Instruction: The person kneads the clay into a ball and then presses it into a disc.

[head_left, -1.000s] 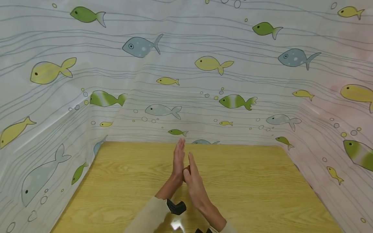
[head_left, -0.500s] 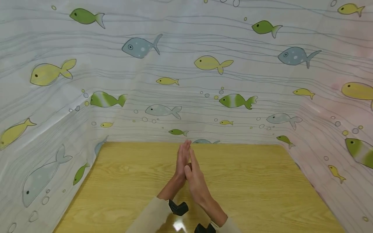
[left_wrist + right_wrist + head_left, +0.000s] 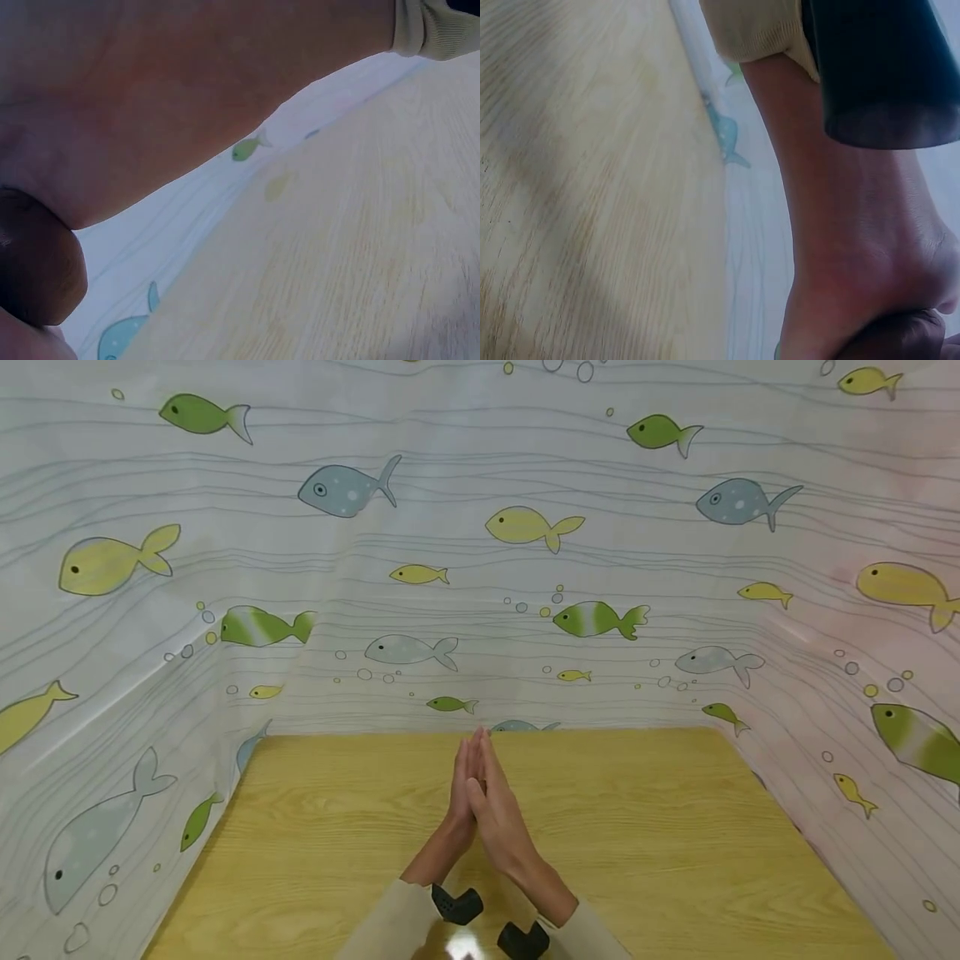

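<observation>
Our left hand (image 3: pixel 461 795) and right hand (image 3: pixel 500 818), fingers straight, sandwich brown lump (image 3: pixel 41 259); pressing step, we judge; next needs even pressure.

Head view, centre: left hand (image 3: pixel 459 789) partly hidden behind right hand (image 3: pixel 501 822); brown lump (image 3: pixel 39 259) between, mostly covered. Left wrist view: lump cut off, left edge.

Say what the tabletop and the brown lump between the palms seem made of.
Tabletop: wood or wood-look laminate, glossy; yellowish grain and a bright reflection show.
Brown lump: fairly smooth, perhaps wood or nutshell; it looks dark and rounded with a faint sheen, but is partly hidden, so the material is uncertain.
</observation>
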A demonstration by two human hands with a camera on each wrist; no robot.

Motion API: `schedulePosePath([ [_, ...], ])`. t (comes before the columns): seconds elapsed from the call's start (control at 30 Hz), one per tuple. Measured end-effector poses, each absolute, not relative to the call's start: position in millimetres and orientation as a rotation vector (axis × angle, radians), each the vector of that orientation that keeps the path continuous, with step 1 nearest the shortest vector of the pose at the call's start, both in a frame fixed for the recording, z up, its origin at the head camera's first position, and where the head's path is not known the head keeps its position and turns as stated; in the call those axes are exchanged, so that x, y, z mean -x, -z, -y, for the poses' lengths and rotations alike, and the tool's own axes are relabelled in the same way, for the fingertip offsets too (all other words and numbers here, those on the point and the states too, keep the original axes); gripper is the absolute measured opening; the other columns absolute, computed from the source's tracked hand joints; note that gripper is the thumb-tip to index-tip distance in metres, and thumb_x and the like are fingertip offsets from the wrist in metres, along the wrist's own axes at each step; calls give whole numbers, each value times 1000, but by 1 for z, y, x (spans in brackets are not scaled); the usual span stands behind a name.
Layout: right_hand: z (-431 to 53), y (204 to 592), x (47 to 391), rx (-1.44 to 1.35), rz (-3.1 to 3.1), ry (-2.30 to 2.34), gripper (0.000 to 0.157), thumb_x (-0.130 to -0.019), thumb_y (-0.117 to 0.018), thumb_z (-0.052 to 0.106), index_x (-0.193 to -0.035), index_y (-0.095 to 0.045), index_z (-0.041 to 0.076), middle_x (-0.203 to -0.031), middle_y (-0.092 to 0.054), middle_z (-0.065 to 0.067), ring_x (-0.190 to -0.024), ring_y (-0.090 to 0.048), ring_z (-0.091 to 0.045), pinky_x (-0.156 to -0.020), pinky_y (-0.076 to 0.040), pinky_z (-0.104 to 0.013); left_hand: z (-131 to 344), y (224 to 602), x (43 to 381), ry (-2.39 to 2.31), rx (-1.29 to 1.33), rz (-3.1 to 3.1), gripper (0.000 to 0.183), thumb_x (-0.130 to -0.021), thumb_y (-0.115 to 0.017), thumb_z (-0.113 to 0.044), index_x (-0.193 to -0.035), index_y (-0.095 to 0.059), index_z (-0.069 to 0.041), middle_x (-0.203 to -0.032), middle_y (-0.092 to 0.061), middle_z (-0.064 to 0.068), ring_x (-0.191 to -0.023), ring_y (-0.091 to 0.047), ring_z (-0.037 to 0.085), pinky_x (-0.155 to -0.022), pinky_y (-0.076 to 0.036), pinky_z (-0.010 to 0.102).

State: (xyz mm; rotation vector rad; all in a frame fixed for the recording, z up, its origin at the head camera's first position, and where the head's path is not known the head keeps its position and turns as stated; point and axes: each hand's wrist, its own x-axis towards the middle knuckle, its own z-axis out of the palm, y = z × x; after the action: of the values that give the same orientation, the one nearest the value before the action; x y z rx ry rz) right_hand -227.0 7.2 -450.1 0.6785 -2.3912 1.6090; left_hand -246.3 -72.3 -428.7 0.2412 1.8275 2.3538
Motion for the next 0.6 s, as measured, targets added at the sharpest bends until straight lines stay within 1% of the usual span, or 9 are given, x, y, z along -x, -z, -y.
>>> schedulePosePath([
  [0.13, -6, 451, 229, -680, 2393, -1559, 57, -98, -28, 30, -146, 0, 19, -153, 1, 6, -143, -7, -21, -110, -19, -54, 72, 430, 246, -2350, -222, -1841, 56, -96, 1, -42, -146, 1, -18, -155, 2, 1, -143, 3, 21, -116, -3, 47],
  [0.27, -6, 452, 232, -659, 2414, -1507, 57, -98, -29, 30, -146, -2, 17, -154, -1, 4, -143, -9, -23, -110, -20, -54, 71, 432, 247, -2345, -235, -1835, 57, -95, 1, -43, -146, 4, -16, -154, 6, 0, -143, 6, 21, -116, -1, 48],
  [0.37, -5, 453, 235, -636, 2427, -1474, 57, -98, -30, 32, -146, -2, 19, -153, -3, 4, -143, -11, -24, -110, -19, -54, 70, 433, 247, -2360, -259, -1810, 57, -95, 2, -43, -146, 4, -17, -154, 6, 0, -143, 6, 21, -116, -1, 48],
  [0.5, -4, 454, 240, -610, 2426, -1420, 57, -97, -31, 33, -146, -4, 20, -154, -7, 1, -142, -14, -24, -110, -20, -53, 70, 434, 247, -2386, -283, -1812, 56, -96, 0, -42, -146, -2, -18, -155, 1, 0, -143, 1, 21, -116, -3, 47],
  [0.6, -5, 456, 245, -599, 2425, -1397, 58, -97, -31, 33, -146, -5, 17, -154, -9, -1, -142, -15, -23, -110, -23, -52, 69, 436, 248, -2391, -293, -1825, 55, -97, -2, -41, -146, -5, -18, -155, -2, 0, -143, -2, 22, -116, -4, 48],
])
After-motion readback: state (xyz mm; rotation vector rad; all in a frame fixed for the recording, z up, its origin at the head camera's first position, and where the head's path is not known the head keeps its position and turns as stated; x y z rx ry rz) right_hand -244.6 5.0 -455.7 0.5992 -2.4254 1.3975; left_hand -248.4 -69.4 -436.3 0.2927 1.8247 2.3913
